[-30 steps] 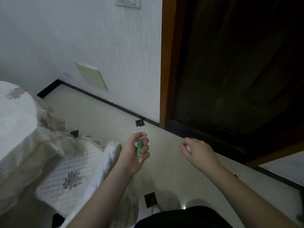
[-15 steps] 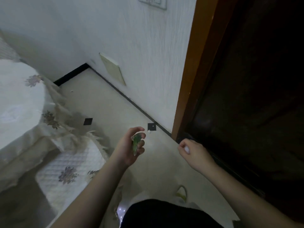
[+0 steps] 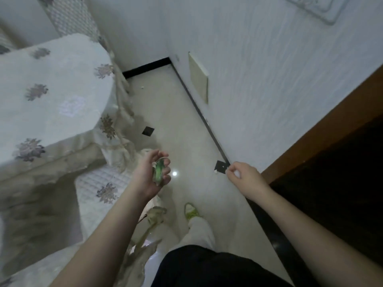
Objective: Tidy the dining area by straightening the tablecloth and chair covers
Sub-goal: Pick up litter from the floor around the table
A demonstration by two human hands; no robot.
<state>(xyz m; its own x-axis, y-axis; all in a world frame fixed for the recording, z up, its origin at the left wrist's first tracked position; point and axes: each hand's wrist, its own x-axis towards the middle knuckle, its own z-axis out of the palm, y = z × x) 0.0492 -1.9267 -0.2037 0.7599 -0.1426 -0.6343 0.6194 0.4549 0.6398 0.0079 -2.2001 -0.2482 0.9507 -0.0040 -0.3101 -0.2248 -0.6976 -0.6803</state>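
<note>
My left hand (image 3: 152,175) is curled round a small green and clear wrapper (image 3: 159,171), held above the floor. My right hand (image 3: 243,176) has its fingers curled, thumb and forefinger pinched together; whether it holds something tiny I cannot tell. A cream tablecloth (image 3: 51,96) with embroidered flowers covers the table at the left and hangs in folds. Below it a chair with a white quilted cover (image 3: 97,185) is pushed partly under the table, just left of my left hand.
Pale floor tiles (image 3: 165,104) with small black squares run between the table and the white wall (image 3: 259,69). A dark wooden door (image 3: 335,172) stands at the right. Another covered chair back (image 3: 70,15) rises behind the table. My foot (image 3: 191,211) is below.
My view has swung left and down, bringing the table and tablecloth into frame. Both hands kept their grip and spacing; the door slid to the right edge.
</note>
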